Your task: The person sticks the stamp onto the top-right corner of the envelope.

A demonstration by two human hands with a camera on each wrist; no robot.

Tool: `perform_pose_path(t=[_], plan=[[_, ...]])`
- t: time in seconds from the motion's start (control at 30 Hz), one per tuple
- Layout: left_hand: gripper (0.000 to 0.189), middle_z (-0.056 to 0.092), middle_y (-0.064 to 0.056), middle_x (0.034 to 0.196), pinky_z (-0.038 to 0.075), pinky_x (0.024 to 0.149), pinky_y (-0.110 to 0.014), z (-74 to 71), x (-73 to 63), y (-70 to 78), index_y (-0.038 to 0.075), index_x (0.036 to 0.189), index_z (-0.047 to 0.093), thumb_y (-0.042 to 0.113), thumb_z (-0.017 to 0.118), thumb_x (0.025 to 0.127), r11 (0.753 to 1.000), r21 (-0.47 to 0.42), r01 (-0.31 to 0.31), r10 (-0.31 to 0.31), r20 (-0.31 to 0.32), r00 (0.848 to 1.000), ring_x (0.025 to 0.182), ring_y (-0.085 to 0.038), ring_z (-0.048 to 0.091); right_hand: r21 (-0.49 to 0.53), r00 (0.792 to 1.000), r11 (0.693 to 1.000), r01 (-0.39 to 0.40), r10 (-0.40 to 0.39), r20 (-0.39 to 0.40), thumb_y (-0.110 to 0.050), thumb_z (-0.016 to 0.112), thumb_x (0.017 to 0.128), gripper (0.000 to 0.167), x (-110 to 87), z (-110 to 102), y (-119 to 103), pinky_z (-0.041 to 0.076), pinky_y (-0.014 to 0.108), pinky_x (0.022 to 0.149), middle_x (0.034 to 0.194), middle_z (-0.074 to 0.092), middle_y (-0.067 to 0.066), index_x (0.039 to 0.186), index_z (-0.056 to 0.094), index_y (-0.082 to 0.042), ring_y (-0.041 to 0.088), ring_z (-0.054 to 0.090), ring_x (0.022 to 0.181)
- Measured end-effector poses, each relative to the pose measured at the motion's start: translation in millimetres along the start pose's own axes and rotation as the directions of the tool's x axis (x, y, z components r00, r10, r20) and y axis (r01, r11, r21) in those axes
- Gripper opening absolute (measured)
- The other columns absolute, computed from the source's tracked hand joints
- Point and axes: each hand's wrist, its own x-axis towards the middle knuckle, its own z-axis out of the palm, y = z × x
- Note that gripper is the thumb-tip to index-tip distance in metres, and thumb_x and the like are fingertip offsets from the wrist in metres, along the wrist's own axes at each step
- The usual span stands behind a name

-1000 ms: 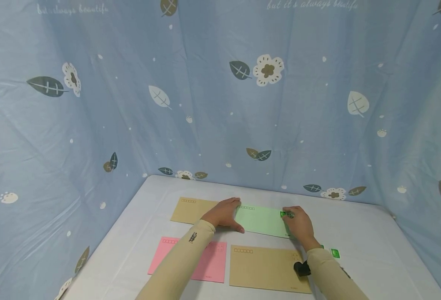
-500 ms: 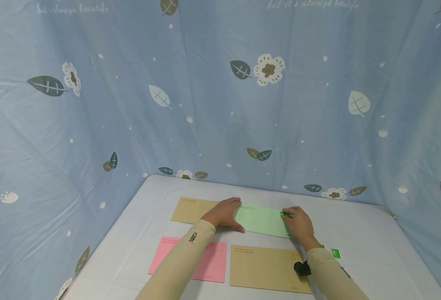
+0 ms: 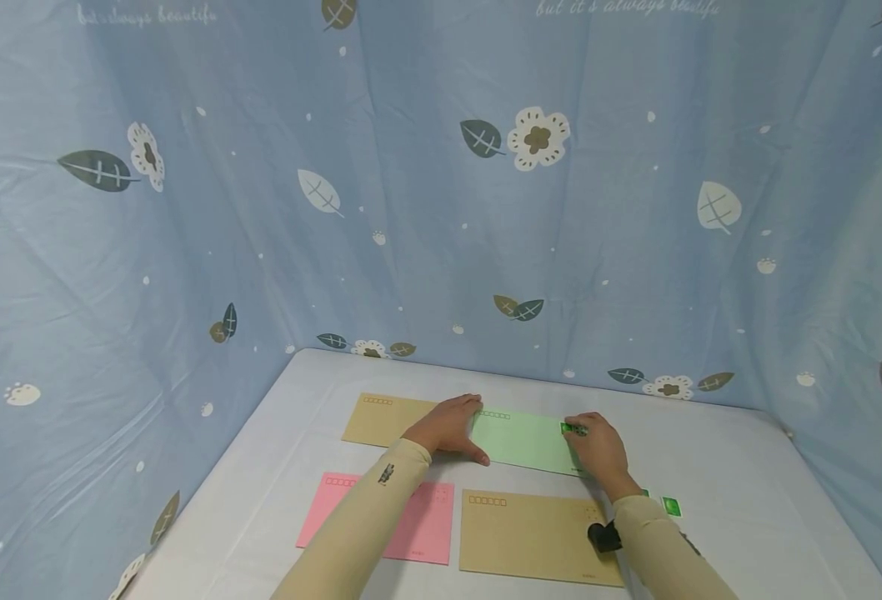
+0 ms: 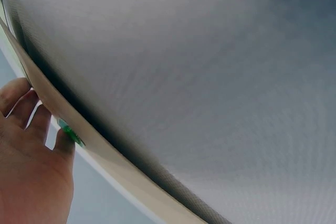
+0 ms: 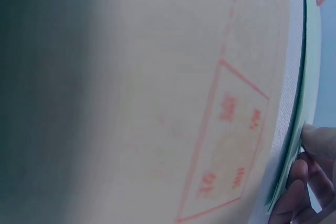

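Note:
A light green envelope (image 3: 527,442) lies flat on the table between the hands. My left hand (image 3: 448,427) rests at its left end, thumb and fingers spread, partly covering a tan envelope (image 3: 388,419). My right hand (image 3: 600,450) is at the green envelope's upper right corner, fingers curled, pinching a green postage stamp (image 3: 580,431). Beside those fingertips, another green stamp (image 3: 565,427) shows on the corner. In the right wrist view, the thumb (image 5: 317,140) touches the green envelope's edge. Green also shows near the left thumb in the left wrist view.
Nearer me lie a pink envelope (image 3: 418,529), partly under the left sleeve, and a second tan envelope (image 3: 538,537). A loose green stamp (image 3: 670,507) lies right of the right wrist, with another partly hidden beside it. A blue patterned curtain (image 3: 426,250) surrounds the white table (image 3: 741,467).

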Motion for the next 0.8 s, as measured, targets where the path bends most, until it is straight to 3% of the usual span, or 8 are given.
perform_pose_path(t=[0.8], plan=[[0.114,0.034,0.0,0.164,0.026,0.123,-0.031,0.4,1.1,-1.6,0.011,0.157,0.04,0.067,0.085,0.068,1.0,0.012,-0.002,0.002,0.0,1.0,0.152,-0.016,0.028,-0.001,1.0,1.0,-0.006,0.006,0.019,-0.011,0.07,0.094,0.032,-1.6,-1.8,-1.5,0.047,0.061,0.099,0.131,0.061,0.024,0.123,0.071,0.002,0.045,0.057,0.121]])
